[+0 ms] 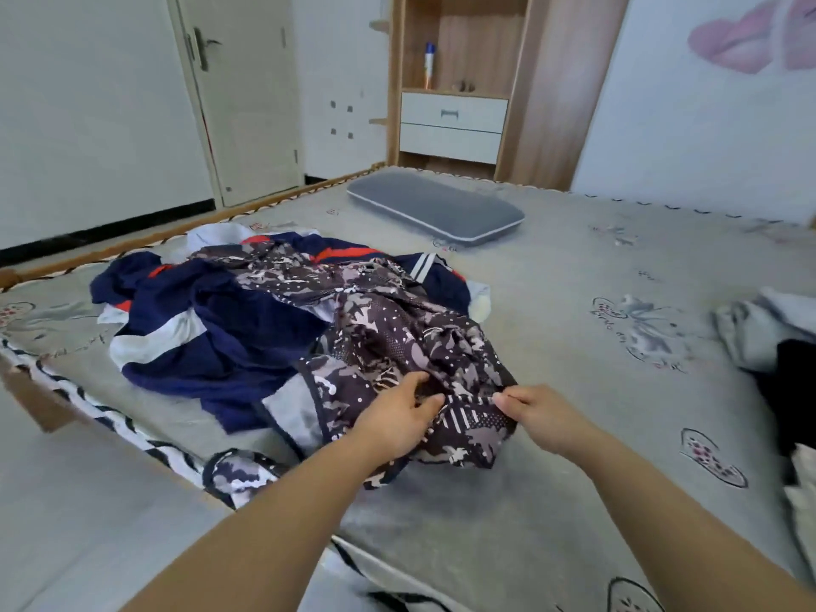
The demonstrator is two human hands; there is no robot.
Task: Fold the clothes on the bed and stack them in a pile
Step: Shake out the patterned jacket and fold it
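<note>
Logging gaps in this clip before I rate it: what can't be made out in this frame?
- Patterned garment, head view: crumpled, so its type is unclear; the left hand and right hand cover parts of the hem they pinch.
- Navy garment: partly buried under the patterned one.
- Grey and black clothes: cut off by the right edge.
- Bottle on the shelf: too small to read.

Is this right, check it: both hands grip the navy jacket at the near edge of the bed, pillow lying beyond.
Not the navy jacket. The head view shows the left hand and right hand gripping the camouflage-print garment; the pillow lies beyond on the bed.
</note>
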